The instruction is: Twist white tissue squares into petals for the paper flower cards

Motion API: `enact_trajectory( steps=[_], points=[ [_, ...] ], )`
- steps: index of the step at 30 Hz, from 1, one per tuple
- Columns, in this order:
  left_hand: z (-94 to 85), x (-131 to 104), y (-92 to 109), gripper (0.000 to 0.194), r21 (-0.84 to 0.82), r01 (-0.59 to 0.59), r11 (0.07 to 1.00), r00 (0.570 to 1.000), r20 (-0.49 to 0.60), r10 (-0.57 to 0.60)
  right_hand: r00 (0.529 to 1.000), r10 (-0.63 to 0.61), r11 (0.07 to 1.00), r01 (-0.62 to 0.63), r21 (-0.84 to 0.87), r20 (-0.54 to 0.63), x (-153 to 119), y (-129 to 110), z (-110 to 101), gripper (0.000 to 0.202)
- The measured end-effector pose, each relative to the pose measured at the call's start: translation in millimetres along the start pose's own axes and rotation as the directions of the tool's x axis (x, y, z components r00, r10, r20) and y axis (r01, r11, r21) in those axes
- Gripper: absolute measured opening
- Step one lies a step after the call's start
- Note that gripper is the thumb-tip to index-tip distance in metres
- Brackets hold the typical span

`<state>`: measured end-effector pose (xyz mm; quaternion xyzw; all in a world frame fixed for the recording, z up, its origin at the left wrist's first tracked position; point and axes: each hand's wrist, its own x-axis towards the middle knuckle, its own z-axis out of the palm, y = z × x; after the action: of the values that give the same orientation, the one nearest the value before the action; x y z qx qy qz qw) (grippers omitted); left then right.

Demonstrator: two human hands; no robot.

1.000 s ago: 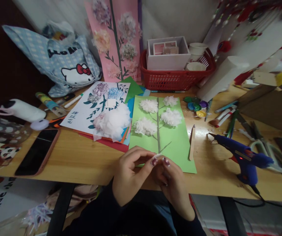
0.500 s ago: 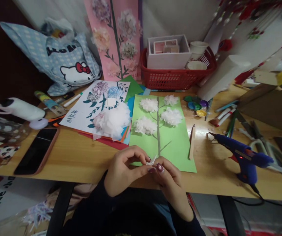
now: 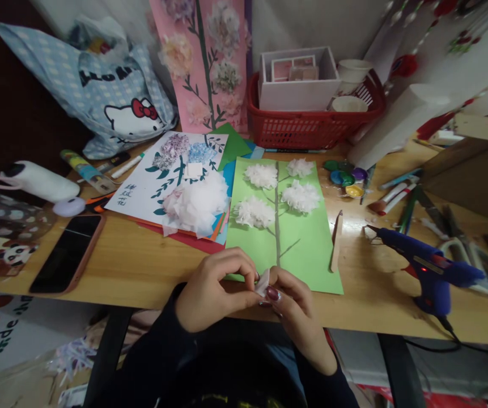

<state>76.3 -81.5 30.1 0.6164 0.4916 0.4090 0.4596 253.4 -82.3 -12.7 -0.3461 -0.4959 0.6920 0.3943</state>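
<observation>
Between my fingertips is a small piece of white tissue paper [image 3: 262, 283], partly hidden by the fingers. My left hand [image 3: 220, 289] pinches it from the left, and my right hand [image 3: 292, 306] pinches it from the right. Both hands are over the table's front edge, by the lower end of a green sheet [image 3: 307, 249]. That sheet bears a painted grey stem with branches and several white ruffled paper flowers [image 3: 254, 212]. A heap of white tissue pieces [image 3: 203, 204] lies left of it, on a white sheet [image 3: 135, 184] with painted leaves and coloured flowers.
A blue glue gun [image 3: 428, 263] with a lit red light lies at the right, near scissors [image 3: 460, 249]. Tweezers [image 3: 336, 241] rest by the green sheet. A phone [image 3: 67, 255] is at the left; a red basket [image 3: 315, 127] stands behind.
The tissue piece has turned more upright between my fingertips, and the fingers have shifted slightly. The whole view has moved a little; the things on the table stay in place.
</observation>
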Motion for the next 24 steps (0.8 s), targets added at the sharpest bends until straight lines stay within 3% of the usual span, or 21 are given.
enact_trajectory(
  steps=[7, 10, 13, 15, 19, 24],
  points=[
    [-1.3, 1.2, -6.0, 0.025, -0.062, 0.05, 0.997, 0.997, 0.055, -0.047, 0.999, 0.043, 0.998, -0.044, -0.048, -0.019, 1.2, -0.5, -0.9, 0.031],
    [-0.8, 0.7, -8.2, 0.03, -0.165, 0.118, 0.979, 0.992, 0.059, -0.11, 0.997, 0.068, 0.997, -0.069, -0.025, -0.029, 1.3, 0.8, -1.0, 0.032],
    [-1.9, -0.3, -7.8, 0.018, -0.255, 0.151, 0.955, 0.989, 0.036, -0.147, 0.996, 0.07, 0.998, -0.069, 0.005, -0.059, 0.8, 2.6, -1.5, 0.031],
    [-4.2, -1.0, -6.1, 0.005, -0.188, 0.094, 0.978, 0.995, 0.004, -0.095, 0.995, 0.069, 0.997, -0.067, 0.028, -0.07, 0.4, 4.0, -1.8, 0.03],
    [-8.4, -2.4, -0.8, 0.017, 0.065, -0.119, 0.991, 0.991, -0.056, 0.122, 0.996, 0.068, 0.996, -0.065, 0.056, -0.064, 0.4, 5.8, -1.4, 0.03],
    [-6.4, -4.0, 3.0, 0.018, 0.13, -0.155, 0.979, 0.985, -0.051, 0.163, 0.996, 0.042, 0.999, -0.04, 0.033, -0.076, 0.9, 5.3, -0.9, 0.029]
  ],
)
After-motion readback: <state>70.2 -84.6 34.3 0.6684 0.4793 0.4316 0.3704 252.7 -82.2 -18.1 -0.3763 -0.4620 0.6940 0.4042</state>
